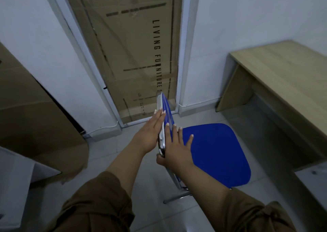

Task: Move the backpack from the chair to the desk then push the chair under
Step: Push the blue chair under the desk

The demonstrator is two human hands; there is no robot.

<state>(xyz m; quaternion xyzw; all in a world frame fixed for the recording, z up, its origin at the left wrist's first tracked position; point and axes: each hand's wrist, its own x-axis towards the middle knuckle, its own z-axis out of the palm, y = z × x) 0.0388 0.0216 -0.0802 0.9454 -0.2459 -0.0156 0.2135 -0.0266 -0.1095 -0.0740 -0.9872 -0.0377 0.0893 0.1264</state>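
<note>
At the far left one large brown cardboard sheet [35, 111] leans against the white wall, its lower corner reaching the tiled floor [150, 205]. Next comes a second piece of cardboard, a tall flat carton [134, 51] printed "LIVING FURNITURE", standing upright in a white-framed doorway. In front of it both of the person's arms reach forward in rolled brown sleeves. The left hand [150, 132] is flat and unclenched, fingers straight, its palm pressed against the outer face of the backrest of the one chair [214, 154]. The right hand [175, 150] lies on the seat-facing side of that same backrest, fingers spread across the blue panel and the thumb hooked round the chrome edge, so the backrest is sandwiched between the two hands. The chair's blue seat is bare and faces right, toward the one desk [286, 76], a light wood table against the right-hand wall; chair and desk stand apart, with open floor between them. The backpack does not show anywhere in view, neither on the seat nor on the visible part of the desk.
</note>
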